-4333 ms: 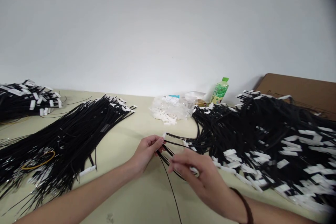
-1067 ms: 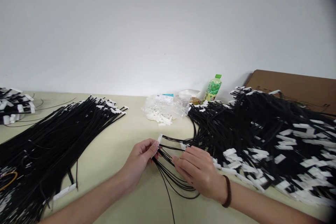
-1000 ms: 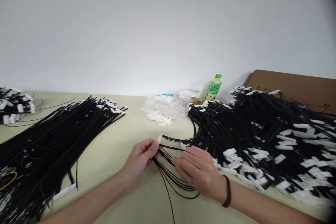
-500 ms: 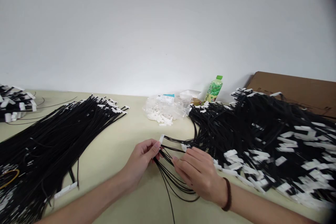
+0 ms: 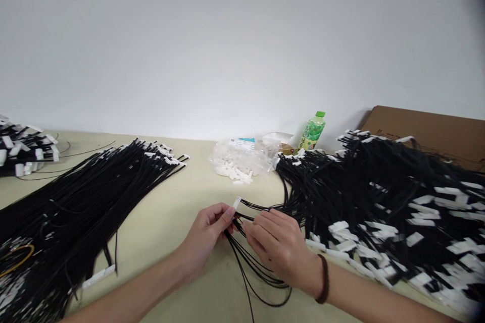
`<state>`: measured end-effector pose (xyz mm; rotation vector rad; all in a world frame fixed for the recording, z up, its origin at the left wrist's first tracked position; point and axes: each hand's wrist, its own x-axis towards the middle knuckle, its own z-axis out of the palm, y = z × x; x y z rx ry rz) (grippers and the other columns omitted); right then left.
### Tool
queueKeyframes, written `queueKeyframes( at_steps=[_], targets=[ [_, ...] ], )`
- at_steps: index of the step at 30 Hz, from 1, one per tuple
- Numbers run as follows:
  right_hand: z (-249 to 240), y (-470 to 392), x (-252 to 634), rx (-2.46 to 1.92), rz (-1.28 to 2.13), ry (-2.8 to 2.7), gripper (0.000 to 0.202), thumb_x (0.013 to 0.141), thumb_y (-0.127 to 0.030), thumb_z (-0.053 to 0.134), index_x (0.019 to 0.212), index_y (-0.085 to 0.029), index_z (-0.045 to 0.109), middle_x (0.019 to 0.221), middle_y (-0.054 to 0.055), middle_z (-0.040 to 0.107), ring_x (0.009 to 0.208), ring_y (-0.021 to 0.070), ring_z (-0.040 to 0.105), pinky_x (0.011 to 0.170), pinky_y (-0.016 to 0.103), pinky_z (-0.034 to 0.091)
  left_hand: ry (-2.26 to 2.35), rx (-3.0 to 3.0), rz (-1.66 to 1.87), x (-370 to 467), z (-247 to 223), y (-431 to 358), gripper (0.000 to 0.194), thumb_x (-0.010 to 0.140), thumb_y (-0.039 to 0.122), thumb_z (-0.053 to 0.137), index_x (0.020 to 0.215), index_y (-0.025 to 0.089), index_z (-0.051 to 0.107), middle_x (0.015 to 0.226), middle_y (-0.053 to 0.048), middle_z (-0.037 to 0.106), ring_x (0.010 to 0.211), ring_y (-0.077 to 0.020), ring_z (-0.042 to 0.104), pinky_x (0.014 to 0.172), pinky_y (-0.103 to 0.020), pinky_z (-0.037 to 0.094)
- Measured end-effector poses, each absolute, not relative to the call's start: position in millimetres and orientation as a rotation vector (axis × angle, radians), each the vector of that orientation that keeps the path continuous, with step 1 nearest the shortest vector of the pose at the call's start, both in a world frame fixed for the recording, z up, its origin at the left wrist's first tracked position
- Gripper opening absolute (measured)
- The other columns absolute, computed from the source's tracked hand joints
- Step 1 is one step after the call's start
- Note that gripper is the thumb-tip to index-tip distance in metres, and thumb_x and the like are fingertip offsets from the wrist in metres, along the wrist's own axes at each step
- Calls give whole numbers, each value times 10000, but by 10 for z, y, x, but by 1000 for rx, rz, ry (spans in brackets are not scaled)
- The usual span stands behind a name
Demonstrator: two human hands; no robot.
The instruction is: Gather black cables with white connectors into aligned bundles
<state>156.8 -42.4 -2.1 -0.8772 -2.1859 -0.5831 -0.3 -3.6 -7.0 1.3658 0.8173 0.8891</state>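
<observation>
Between the thumb and fingers of my left hand (image 5: 212,227) is a white connector (image 5: 237,203), tilted upright, with thin black wires running from it to the right. My right hand (image 5: 278,242), wearing a brown band at the wrist, is closed on some of these black wires just right of the connector; its fingertips are partly hidden. More black wires (image 5: 261,275) loop down below both hands onto the table. Behind the hands lies a clear plastic bag (image 5: 261,159) with small white connectors (image 5: 237,171) in and before it.
A large bundle of black wires with white ends (image 5: 98,197) covers the left of the table (image 5: 166,242). Another pile (image 5: 364,181) fills the right. A green-capped bottle (image 5: 312,130) and brown cardboard (image 5: 428,128) stand by the wall. More wires (image 5: 28,144) lie far left.
My right hand has moved slightly left, nearer to my left hand and the connector. The whole view has shifted a little, with the piles and bottle appearing slightly farther right.
</observation>
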Motion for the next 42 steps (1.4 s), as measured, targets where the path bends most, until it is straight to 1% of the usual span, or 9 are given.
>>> queueKeyframes(
  at_steps=[4, 11, 18, 21, 25, 32, 35, 37, 42],
  targets=[
    [33, -431, 1577, -922, -546, -2188, 190, 839, -111, 437, 661, -151, 492, 573, -5, 457, 554, 114, 371, 520, 260, 267, 824, 1360, 889, -5, -57, -44, 332, 760, 456, 499, 657, 141, 520, 584, 18, 450, 595, -103, 380, 560, -226, 284],
    [214, -561, 1572, -719, -420, -2423, 217, 795, -118, 428, 982, -142, 535, 856, 64, 552, 795, 175, 444, 680, 310, 379, 802, 1316, 878, -13, -65, -49, 332, 749, 457, 516, 647, 142, 517, 588, 17, 469, 574, -93, 388, 560, -224, 289],
    [155, -591, 1536, -554, -390, -2742, 149, 853, -139, 428, 773, -145, 552, 840, 10, 585, 844, 141, 483, 738, 313, 411, 848, 1304, 896, -11, -49, -48, 340, 739, 469, 525, 636, 145, 515, 565, 30, 459, 547, -83, 370, 548, -221, 280],
    [154, -567, 1566, -539, -325, -2654, 193, 884, -117, 386, 852, -117, 576, 884, 37, 613, 920, 147, 506, 789, 297, 438, 849, 1312, 898, -12, -49, -44, 346, 733, 476, 527, 637, 144, 520, 562, 27, 461, 558, -91, 381, 550, -225, 283],
    [163, -533, 1625, -593, 32, -2339, 256, 878, -90, 364, 1030, -104, 569, 1005, 84, 613, 1004, 146, 522, 872, 272, 446, 821, 1314, 902, -14, -61, -34, 365, 724, 492, 525, 623, 142, 517, 565, 20, 469, 566, -99, 387, 556, -231, 288],
    [421, -387, 1775, -980, 760, -1400, 205, 780, -344, 573, 813, -163, 662, 844, 65, 644, 765, 154, 615, 732, 292, 520, 871, 1290, 905, -16, -27, -58, 358, 723, 495, 522, 668, 142, 529, 582, 22, 452, 576, -100, 380, 533, -224, 272],
    [669, -348, 1920, -882, 687, -1132, 254, 747, -367, 606, 900, -166, 640, 718, 29, 593, 584, 100, 549, 532, 231, 496, 874, 1292, 906, -21, -23, -66, 353, 727, 489, 520, 658, 143, 518, 585, 20, 455, 584, -101, 382, 535, -224, 272],
    [776, -358, 2002, -876, 504, -1112, 294, 756, -347, 598, 1001, -184, 608, 716, 14, 564, 473, 57, 436, 394, 181, 378, 862, 1297, 903, -24, -31, -63, 350, 733, 487, 514, 661, 144, 519, 593, 18, 462, 590, -102, 386, 538, -223, 274],
    [614, -484, 1939, -1060, -5, -1694, 135, 808, -236, 532, 844, -170, 644, 652, 12, 540, 536, 84, 443, 465, 202, 344, 865, 1311, 910, -19, -51, -49, 359, 732, 496, 509, 675, 143, 535, 595, 16, 472, 579, -101, 380, 541, -225, 276]
  ],
)
